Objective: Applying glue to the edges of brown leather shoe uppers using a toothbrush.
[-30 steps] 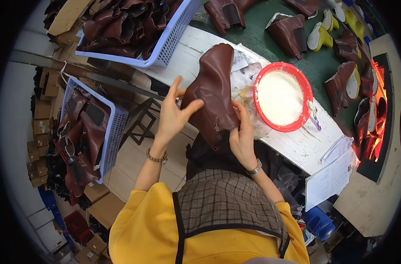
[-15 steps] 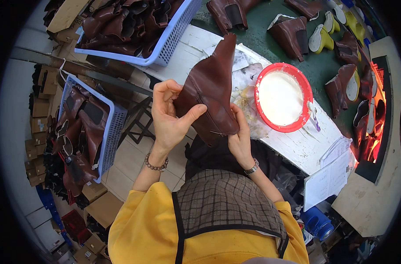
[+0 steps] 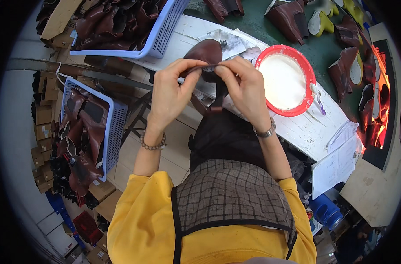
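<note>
A dark brown leather boot upper (image 3: 205, 51) is held up between my two hands, its rounded toe toward the far side. My left hand (image 3: 170, 91) pinches one side of its edge between thumb and fingers. The other side of that edge is gripped by my right hand (image 3: 245, 87), with both thumbs close together. Part of the upper hangs below the fingers, and its inside is mostly hidden. Just right of my right hand stands a red bowl (image 3: 311, 75) of white paste. A brush with a purple handle (image 3: 319, 101) rests at its rim.
Blue plastic baskets of brown boot uppers stand at the far left (image 3: 167, 33) and lower left (image 3: 117, 132). A white worktop (image 3: 297, 138) runs diagonally ahead. Boots and yellow shoe lasts (image 3: 325, 24) lie on a green surface, near a glowing orange heater (image 3: 382, 105). Papers (image 3: 334, 165) hang at right.
The boot upper has been turned so its toe points away and its edge faces me. Both hands have risen and now pinch that edge from either side.
</note>
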`<act>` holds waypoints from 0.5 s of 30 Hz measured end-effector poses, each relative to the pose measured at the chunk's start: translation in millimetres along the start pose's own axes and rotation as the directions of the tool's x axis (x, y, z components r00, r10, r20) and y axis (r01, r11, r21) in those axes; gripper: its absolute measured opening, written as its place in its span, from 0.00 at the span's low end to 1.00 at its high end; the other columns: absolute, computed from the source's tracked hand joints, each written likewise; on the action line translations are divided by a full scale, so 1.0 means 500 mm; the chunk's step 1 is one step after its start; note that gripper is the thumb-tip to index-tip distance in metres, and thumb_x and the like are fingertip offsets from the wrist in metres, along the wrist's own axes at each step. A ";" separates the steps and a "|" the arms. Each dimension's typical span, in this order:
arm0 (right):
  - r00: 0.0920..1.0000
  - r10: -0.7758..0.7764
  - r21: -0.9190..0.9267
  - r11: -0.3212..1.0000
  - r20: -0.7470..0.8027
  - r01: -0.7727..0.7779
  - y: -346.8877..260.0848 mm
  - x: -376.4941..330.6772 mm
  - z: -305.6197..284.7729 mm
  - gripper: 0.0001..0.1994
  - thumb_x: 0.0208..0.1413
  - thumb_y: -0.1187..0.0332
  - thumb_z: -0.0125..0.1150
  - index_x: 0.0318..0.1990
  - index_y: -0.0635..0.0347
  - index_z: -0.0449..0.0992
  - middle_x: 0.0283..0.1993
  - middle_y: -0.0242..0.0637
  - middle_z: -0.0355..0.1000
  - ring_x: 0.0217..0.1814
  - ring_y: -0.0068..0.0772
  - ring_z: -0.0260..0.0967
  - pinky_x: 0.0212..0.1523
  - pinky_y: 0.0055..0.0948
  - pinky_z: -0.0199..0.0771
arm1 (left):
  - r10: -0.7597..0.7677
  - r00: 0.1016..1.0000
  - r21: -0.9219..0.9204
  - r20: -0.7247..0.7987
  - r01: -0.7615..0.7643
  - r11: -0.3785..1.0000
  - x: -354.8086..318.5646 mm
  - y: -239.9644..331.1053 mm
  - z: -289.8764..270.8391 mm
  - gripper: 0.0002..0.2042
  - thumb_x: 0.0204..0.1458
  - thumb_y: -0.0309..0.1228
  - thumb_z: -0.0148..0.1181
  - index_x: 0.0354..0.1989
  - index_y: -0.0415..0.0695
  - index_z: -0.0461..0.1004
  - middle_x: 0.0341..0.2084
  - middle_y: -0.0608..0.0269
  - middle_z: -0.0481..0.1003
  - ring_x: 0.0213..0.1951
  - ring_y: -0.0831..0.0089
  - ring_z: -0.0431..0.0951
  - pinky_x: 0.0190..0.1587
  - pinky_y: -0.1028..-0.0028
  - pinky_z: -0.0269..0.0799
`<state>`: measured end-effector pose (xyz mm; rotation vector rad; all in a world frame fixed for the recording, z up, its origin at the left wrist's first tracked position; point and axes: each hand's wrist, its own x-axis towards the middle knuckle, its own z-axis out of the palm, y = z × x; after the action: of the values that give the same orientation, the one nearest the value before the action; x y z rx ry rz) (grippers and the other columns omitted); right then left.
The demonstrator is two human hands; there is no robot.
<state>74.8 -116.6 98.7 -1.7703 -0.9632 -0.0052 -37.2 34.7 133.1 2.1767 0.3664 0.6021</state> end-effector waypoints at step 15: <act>0.914 0.393 0.515 0.766 0.099 -0.385 0.070 0.035 0.044 0.18 0.69 0.61 0.57 0.31 0.67 0.77 0.20 0.22 0.61 0.25 0.13 0.54 0.26 0.25 0.56 | -0.223 0.951 -0.091 0.212 0.247 0.965 0.055 -0.029 0.004 0.17 0.68 0.37 0.56 0.41 0.33 0.81 0.21 0.78 0.69 0.25 0.88 0.63 0.27 0.81 0.60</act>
<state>98.3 -92.5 69.2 -1.4128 -0.4945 0.4734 -13.8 54.6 128.6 2.0211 0.4623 0.2615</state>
